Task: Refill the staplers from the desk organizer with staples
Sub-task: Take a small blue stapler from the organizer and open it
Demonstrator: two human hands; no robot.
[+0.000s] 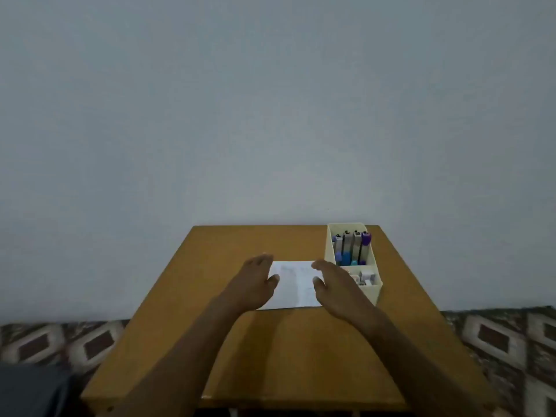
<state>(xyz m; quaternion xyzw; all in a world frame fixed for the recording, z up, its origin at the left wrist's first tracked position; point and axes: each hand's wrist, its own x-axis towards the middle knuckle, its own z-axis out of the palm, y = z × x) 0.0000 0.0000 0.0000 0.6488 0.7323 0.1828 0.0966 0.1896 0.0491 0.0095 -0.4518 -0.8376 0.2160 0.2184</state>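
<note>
1. Forearms reach over a smooth wooden table (301, 356); left hand (255, 281) and right hand (337, 288) lie flat, fingers loosely spread, gripping nothing.
2. White rectangular paper (296, 284) lies between and under them.
3. Cream boxy organizer (374, 292) stands just right of the right hand at the far right corner, with staplers (350, 246) upright in its far compartment.
4. Open tabletop lies behind both hands.

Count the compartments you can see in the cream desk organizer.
2. The rear compartment holds upright staplers; the front compartment, beside the right hand, holds small boxes. The hand may hide part of it.
</note>
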